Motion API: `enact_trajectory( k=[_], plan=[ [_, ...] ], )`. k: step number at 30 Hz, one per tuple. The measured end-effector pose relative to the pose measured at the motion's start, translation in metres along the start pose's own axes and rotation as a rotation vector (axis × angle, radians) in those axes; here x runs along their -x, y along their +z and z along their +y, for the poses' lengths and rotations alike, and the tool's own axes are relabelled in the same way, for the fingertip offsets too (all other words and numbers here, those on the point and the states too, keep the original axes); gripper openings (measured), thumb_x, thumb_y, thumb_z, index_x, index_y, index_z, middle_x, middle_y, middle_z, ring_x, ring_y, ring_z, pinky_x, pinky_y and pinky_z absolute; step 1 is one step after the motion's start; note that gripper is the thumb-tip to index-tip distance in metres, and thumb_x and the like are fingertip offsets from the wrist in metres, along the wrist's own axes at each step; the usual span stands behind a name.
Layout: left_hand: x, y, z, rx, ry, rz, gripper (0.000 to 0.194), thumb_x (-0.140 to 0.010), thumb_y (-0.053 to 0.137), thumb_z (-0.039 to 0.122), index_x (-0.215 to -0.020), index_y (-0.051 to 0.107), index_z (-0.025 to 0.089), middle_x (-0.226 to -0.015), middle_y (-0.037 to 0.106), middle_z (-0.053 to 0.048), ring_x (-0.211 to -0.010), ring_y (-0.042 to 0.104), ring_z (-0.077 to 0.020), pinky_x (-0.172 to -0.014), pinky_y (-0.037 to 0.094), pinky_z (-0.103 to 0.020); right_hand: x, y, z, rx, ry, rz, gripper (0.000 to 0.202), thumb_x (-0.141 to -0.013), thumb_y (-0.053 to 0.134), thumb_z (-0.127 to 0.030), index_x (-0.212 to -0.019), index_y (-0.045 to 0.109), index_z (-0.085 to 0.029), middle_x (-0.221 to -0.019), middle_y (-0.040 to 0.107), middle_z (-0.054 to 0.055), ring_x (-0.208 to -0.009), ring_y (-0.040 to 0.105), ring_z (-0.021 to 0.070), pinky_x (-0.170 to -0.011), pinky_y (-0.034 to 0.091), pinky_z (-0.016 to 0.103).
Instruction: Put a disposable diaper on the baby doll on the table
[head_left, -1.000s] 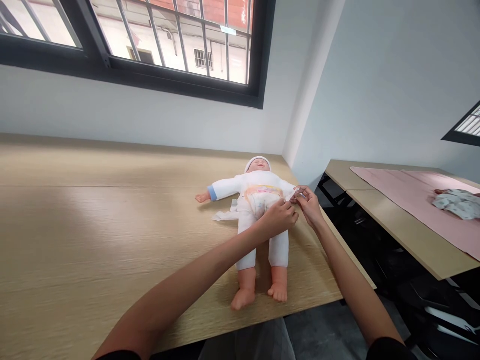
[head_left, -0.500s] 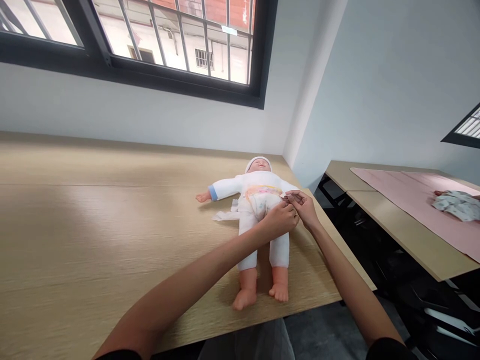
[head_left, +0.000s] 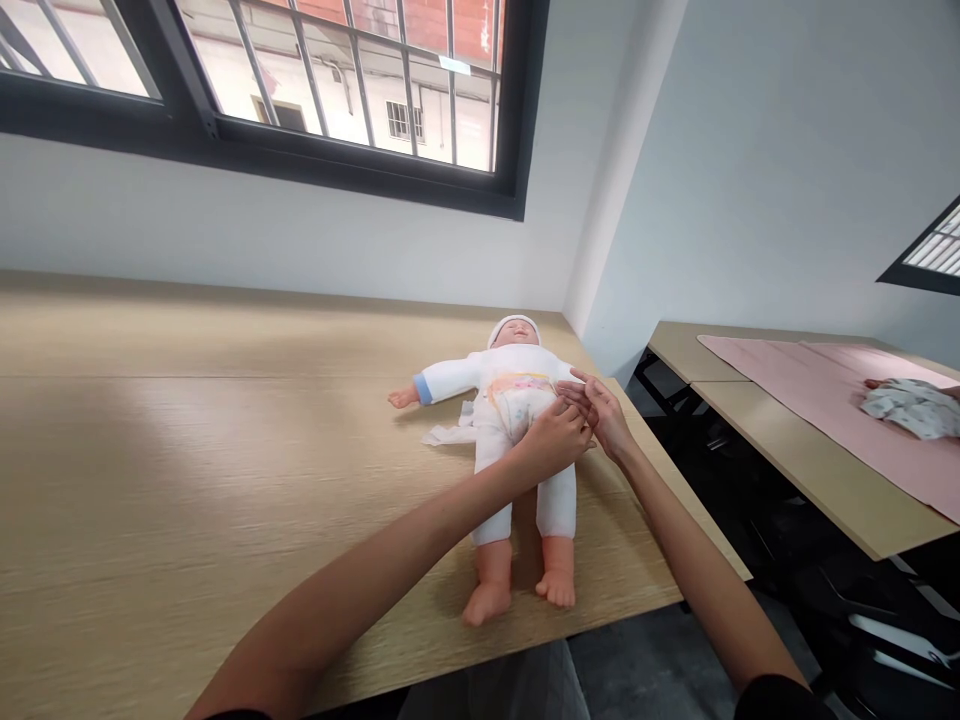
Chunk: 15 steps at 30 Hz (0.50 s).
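Note:
A baby doll (head_left: 514,360) in white clothes and a white cap lies on its back, feet towards me. A diaper (head_left: 517,398) with a coloured waistband covers its hips over the clothes. My left hand (head_left: 559,437) reaches across the doll's legs, its fingers curled closed on the diaper's right side; the fingertips are partly hidden. Close against it, my right hand (head_left: 604,418) has its fingers stretched out and apart at the doll's hip. On the left, a loose white side flap of the diaper (head_left: 450,436) lies spread on the table.
The wooden table (head_left: 225,500) ends just right of the doll and near its feet. Across a gap, a second table (head_left: 810,470) bears a pink mat (head_left: 795,390) with a patterned cloth bundle (head_left: 911,408). A barred window (head_left: 352,90) is set in the wall behind.
My right hand's fingers have gone from a pinch at the diaper's side to stretched out. My left hand has hardly moved. The view has shifted slightly.

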<state>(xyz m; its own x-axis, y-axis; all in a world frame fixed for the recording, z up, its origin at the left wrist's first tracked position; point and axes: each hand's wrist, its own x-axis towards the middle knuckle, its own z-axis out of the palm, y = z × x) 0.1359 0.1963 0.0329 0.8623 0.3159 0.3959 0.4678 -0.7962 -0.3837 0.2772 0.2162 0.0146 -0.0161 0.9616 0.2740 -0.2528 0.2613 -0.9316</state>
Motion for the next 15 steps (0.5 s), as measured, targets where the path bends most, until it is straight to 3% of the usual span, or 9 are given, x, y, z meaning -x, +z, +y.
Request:
enact_trajectory(
  k=[3,7,15],
  plan=[
    [0.001,0.0,0.0,-0.023,-0.085,-0.006,0.032,-0.095,0.045,0.032,-0.095,0.068,0.011,-0.103,0.069,-0.015,-0.113,0.056,-0.0278,-0.106,0.033,-0.049,-0.003,-0.004,-0.003,-0.084,-0.027,0.11,0.043,-0.076,0.067,-0.057,-0.1,0.065,-0.022,-0.096,0.072,0.005,-0.092,0.068,0.0195,-0.09,0.052,0.035],
    [0.002,0.001,0.002,-0.057,-0.224,-0.045,0.051,-0.094,0.043,0.047,-0.111,0.065,0.005,-0.122,0.063,-0.02,-0.124,0.049,-0.036,-0.106,0.033,-0.049,-0.008,-0.011,-0.004,-0.113,-0.045,0.256,0.043,-0.07,0.071,-0.059,-0.089,0.066,-0.021,-0.082,0.069,0.002,-0.074,0.066,0.0143,-0.071,0.055,0.027],
    [0.0,-0.003,0.006,-0.031,-0.37,-0.11,0.063,-0.094,0.036,0.053,-0.123,0.06,0.002,-0.132,0.056,-0.021,-0.131,0.041,-0.0408,-0.108,0.03,-0.053,-0.008,-0.01,-0.004,-0.065,-0.054,0.306,0.043,-0.07,0.071,-0.058,-0.087,0.063,-0.018,-0.07,0.063,-0.001,-0.058,0.059,0.0106,-0.059,0.051,0.024]
  ],
)
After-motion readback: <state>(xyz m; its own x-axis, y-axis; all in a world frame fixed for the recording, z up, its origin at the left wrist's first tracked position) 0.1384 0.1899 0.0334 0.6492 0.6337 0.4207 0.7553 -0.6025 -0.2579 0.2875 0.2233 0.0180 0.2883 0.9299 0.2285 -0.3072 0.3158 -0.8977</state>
